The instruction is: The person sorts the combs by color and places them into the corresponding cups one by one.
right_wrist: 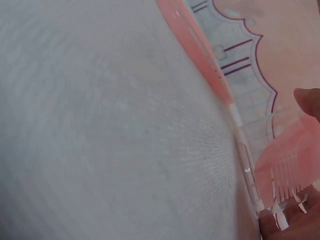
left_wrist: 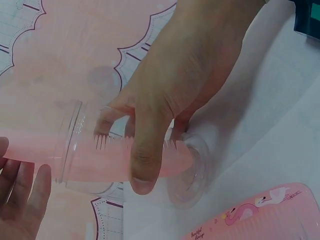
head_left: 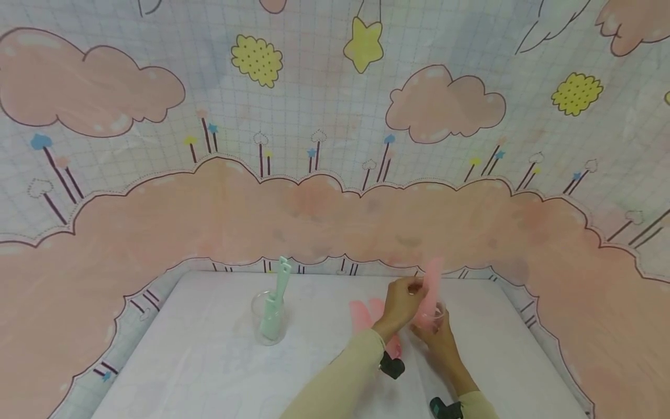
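In the head view my left hand (head_left: 403,305) pinches the upper part of a pink comb (head_left: 432,285). The comb's lower end stands inside a clear plastic cup (head_left: 439,314), and its teeth show through the wall in the left wrist view. My right hand (head_left: 439,343) grips this cup low down, thumb on one side and fingers on the other, close to the tabletop. More pink combs (head_left: 360,316) lie on the table beside the left forearm, partly hidden by it. One pink comb (left_wrist: 260,215) bears a flamingo print.
On the left of the white table (head_left: 209,349) stands another clear cup (head_left: 260,331) with mint-green combs (head_left: 272,314) in it. Behind the table hangs a cloth backdrop (head_left: 335,221) with drawn clouds and stars. Dark wrist straps (head_left: 392,365) are on both arms.
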Demonstrator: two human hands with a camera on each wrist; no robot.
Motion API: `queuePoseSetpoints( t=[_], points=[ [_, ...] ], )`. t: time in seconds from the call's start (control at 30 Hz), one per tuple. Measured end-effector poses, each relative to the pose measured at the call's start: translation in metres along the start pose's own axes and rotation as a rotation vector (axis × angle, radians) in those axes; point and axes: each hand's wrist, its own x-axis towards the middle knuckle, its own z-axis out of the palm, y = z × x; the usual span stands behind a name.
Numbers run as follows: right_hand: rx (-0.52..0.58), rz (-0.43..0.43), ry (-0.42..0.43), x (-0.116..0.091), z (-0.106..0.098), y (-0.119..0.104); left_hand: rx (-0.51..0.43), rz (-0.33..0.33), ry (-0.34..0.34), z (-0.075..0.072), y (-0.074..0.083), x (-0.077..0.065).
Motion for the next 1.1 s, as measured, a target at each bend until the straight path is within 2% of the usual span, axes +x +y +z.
queuePoseSetpoints(
  t=[0.27, 0.53, 0.73, 1.1],
  points=[
    [-0.004, -0.004, 0.006, 0.001, 0.000, 0.001, 0.051, -0.015, 0.001, 0.001, -0.006, -0.002],
    [-0.027, -0.034, 0.015, 0.001, 0.000, 0.001, -0.003, -0.087, -0.017, 0.002, -0.012, -0.005],
    [-0.033, -0.044, 0.014, 0.001, 0.001, 0.001, 0.008, -0.093, -0.004, 0.003, -0.014, -0.007],
    [-0.043, -0.018, 0.016, -0.001, 0.001, 0.000, 0.022, -0.112, -0.036, 0.003, -0.019, -0.010]
  ],
)
